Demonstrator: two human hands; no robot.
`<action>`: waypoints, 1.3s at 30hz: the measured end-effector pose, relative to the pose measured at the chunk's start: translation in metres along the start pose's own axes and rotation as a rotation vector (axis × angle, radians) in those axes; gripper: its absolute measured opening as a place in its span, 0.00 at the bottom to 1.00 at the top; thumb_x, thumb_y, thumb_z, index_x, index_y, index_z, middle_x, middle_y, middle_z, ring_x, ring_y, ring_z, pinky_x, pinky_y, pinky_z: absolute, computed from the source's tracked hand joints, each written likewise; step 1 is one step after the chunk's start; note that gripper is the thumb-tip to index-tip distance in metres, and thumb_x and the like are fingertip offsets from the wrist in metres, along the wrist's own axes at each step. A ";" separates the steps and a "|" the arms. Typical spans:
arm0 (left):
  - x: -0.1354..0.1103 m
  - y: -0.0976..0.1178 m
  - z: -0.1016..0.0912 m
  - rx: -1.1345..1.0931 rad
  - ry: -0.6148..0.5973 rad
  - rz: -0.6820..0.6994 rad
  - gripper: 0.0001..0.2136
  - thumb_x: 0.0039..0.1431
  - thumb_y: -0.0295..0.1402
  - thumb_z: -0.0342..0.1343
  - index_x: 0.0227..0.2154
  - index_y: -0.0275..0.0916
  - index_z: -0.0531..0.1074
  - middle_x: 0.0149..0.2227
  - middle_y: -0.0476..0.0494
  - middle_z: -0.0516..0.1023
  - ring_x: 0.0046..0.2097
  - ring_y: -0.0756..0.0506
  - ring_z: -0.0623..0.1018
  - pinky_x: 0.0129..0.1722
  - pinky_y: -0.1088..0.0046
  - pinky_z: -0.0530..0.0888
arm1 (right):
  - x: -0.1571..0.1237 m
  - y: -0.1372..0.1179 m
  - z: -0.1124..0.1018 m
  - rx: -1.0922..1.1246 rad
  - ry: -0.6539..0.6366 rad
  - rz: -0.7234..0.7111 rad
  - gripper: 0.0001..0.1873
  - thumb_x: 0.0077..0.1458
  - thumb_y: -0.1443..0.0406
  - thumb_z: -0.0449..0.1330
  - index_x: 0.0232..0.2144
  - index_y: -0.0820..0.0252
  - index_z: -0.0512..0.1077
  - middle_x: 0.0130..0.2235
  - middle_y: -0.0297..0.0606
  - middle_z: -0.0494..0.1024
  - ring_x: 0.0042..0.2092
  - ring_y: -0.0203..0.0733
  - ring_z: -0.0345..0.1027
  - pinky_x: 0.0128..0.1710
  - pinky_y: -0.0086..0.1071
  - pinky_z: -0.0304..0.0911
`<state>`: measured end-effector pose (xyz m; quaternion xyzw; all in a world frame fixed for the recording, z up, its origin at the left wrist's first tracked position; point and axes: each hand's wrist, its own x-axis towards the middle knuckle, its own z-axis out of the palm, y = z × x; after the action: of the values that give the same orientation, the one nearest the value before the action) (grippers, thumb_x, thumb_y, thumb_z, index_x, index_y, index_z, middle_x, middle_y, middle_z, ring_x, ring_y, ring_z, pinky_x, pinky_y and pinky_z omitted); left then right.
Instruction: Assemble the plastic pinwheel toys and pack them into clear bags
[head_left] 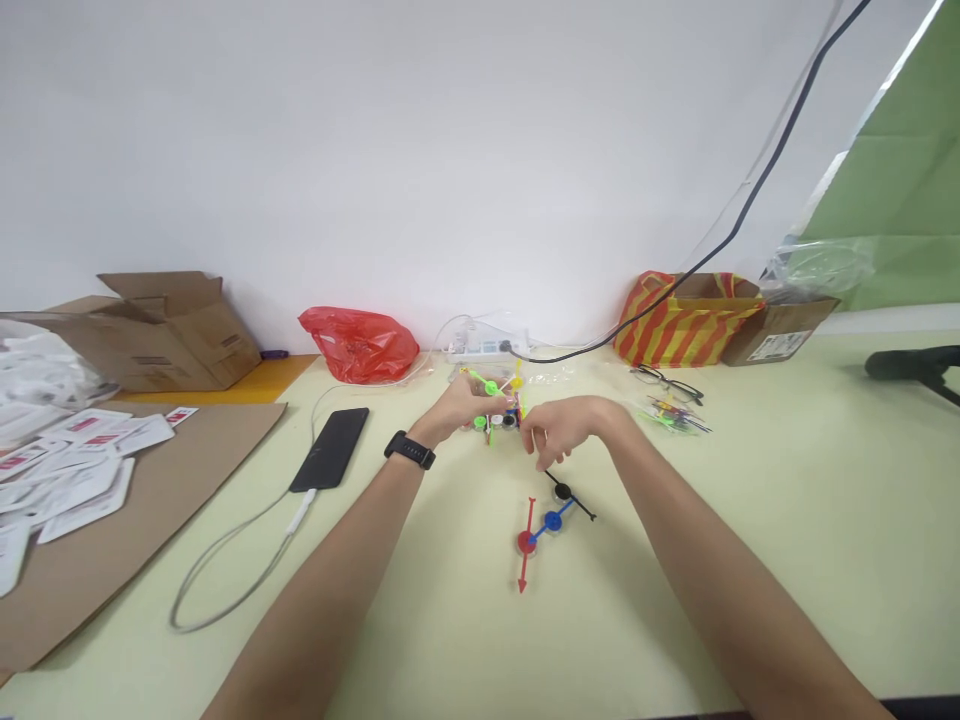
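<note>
My left hand (463, 405), with a black watch (409, 450) on its wrist, reaches into a small cluster of coloured arrow spinners. Its fingers are bent among them, near a green spinner (491, 387) and a yellow one (517, 382); what they grip is too small to name. My right hand (561, 428) is beside the cluster, fingers curled downward, and what is in them is hidden. Just below its fingertips lies a black arrow spinner (562, 491). A blue arrow spinner (553, 520) and a red one (526, 542) lie nearer to me, their arrows overlapping.
Left are a phone (330, 450) on a cable, cardboard (187, 470) with white packets, and an open box (172, 340). A red bag (360, 345), power strip (487, 340) and striped bag (686, 320) line the wall. Glasses (671, 382) lie near loose arrows (675, 413).
</note>
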<state>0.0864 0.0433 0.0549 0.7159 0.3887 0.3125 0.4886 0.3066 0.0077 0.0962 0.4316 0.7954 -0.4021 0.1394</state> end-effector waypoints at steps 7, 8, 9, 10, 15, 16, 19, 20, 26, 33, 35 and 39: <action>-0.002 0.004 -0.002 0.025 0.011 -0.027 0.25 0.50 0.41 0.72 0.51 0.35 0.80 0.30 0.44 0.81 0.26 0.51 0.75 0.17 0.82 0.60 | 0.010 0.009 0.004 0.115 -0.108 -0.090 0.14 0.42 0.67 0.68 0.35 0.61 0.73 0.31 0.34 0.79 0.33 0.42 0.76 0.34 0.31 0.69; -0.002 0.003 -0.002 0.018 0.008 -0.027 0.25 0.50 0.40 0.72 0.50 0.35 0.80 0.30 0.43 0.81 0.27 0.50 0.77 0.18 0.82 0.61 | 0.006 0.010 0.002 0.139 -0.083 -0.132 0.14 0.44 0.67 0.67 0.36 0.61 0.73 0.31 0.34 0.79 0.33 0.41 0.76 0.34 0.31 0.69; -0.002 0.003 -0.002 0.007 0.004 -0.024 0.25 0.49 0.39 0.73 0.50 0.35 0.80 0.29 0.43 0.81 0.28 0.49 0.78 0.18 0.82 0.62 | 0.002 0.011 0.000 0.161 -0.056 -0.173 0.14 0.46 0.66 0.66 0.37 0.61 0.73 0.33 0.35 0.80 0.33 0.40 0.76 0.35 0.31 0.69; -0.002 0.003 -0.002 -0.006 0.001 -0.019 0.25 0.48 0.38 0.73 0.49 0.35 0.80 0.29 0.43 0.81 0.28 0.49 0.79 0.19 0.82 0.64 | -0.001 0.011 -0.002 0.175 -0.031 -0.206 0.14 0.47 0.65 0.67 0.39 0.61 0.73 0.34 0.35 0.80 0.34 0.40 0.76 0.35 0.31 0.69; -0.002 0.003 -0.001 -0.056 0.005 -0.025 0.25 0.45 0.35 0.75 0.47 0.34 0.80 0.27 0.44 0.81 0.30 0.47 0.81 0.23 0.80 0.70 | 0.002 0.011 0.000 0.093 -0.088 -0.157 0.20 0.44 0.59 0.72 0.39 0.61 0.75 0.34 0.37 0.81 0.36 0.42 0.75 0.33 0.31 0.67; -0.001 0.002 0.000 -0.061 0.005 -0.032 0.25 0.45 0.35 0.75 0.47 0.34 0.80 0.28 0.44 0.82 0.30 0.47 0.81 0.23 0.80 0.71 | 0.007 0.010 0.002 0.081 -0.127 -0.131 0.21 0.42 0.60 0.72 0.38 0.61 0.75 0.34 0.36 0.81 0.36 0.42 0.75 0.33 0.31 0.67; -0.001 0.002 -0.001 -0.064 0.003 -0.048 0.26 0.43 0.34 0.76 0.47 0.35 0.80 0.30 0.43 0.83 0.30 0.46 0.82 0.24 0.79 0.72 | 0.019 0.007 0.007 0.074 -0.207 -0.113 0.21 0.39 0.63 0.71 0.39 0.61 0.75 0.34 0.35 0.81 0.35 0.42 0.75 0.34 0.31 0.67; 0.000 0.002 -0.001 -0.059 0.002 -0.051 0.26 0.43 0.35 0.76 0.47 0.35 0.80 0.31 0.43 0.83 0.30 0.46 0.83 0.25 0.79 0.73 | 0.021 0.006 0.008 0.076 -0.214 -0.126 0.22 0.39 0.63 0.71 0.40 0.61 0.75 0.34 0.35 0.81 0.35 0.42 0.75 0.34 0.31 0.67; 0.000 0.006 0.001 -0.078 -0.029 -0.073 0.27 0.45 0.35 0.76 0.49 0.35 0.79 0.34 0.42 0.84 0.33 0.46 0.84 0.32 0.76 0.78 | 0.024 0.002 0.011 0.085 -0.260 -0.121 0.24 0.37 0.63 0.73 0.39 0.60 0.74 0.35 0.34 0.82 0.36 0.42 0.76 0.34 0.31 0.68; -0.002 0.010 0.003 -0.059 -0.048 -0.074 0.27 0.46 0.36 0.76 0.50 0.36 0.78 0.28 0.46 0.82 0.31 0.46 0.83 0.27 0.78 0.73 | 0.026 0.001 0.012 0.096 -0.288 -0.168 0.24 0.38 0.64 0.72 0.40 0.60 0.74 0.36 0.34 0.82 0.37 0.42 0.76 0.35 0.30 0.67; -0.002 0.009 0.003 -0.067 -0.054 -0.072 0.27 0.46 0.36 0.76 0.50 0.35 0.79 0.29 0.45 0.83 0.32 0.46 0.83 0.29 0.77 0.75 | 0.021 0.003 0.009 0.071 -0.265 -0.178 0.24 0.38 0.62 0.73 0.39 0.60 0.75 0.37 0.36 0.82 0.39 0.43 0.76 0.35 0.30 0.66; -0.001 0.007 0.002 -0.095 -0.050 -0.065 0.27 0.44 0.36 0.77 0.48 0.35 0.79 0.35 0.42 0.84 0.35 0.47 0.83 0.35 0.73 0.80 | -0.001 0.015 -0.004 -0.028 -0.152 -0.074 0.24 0.35 0.59 0.75 0.37 0.61 0.77 0.36 0.37 0.82 0.38 0.43 0.74 0.36 0.31 0.65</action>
<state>0.0896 0.0404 0.0603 0.6865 0.3842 0.2967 0.5415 0.3198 0.0151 0.0910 0.3680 0.8034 -0.4276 0.1905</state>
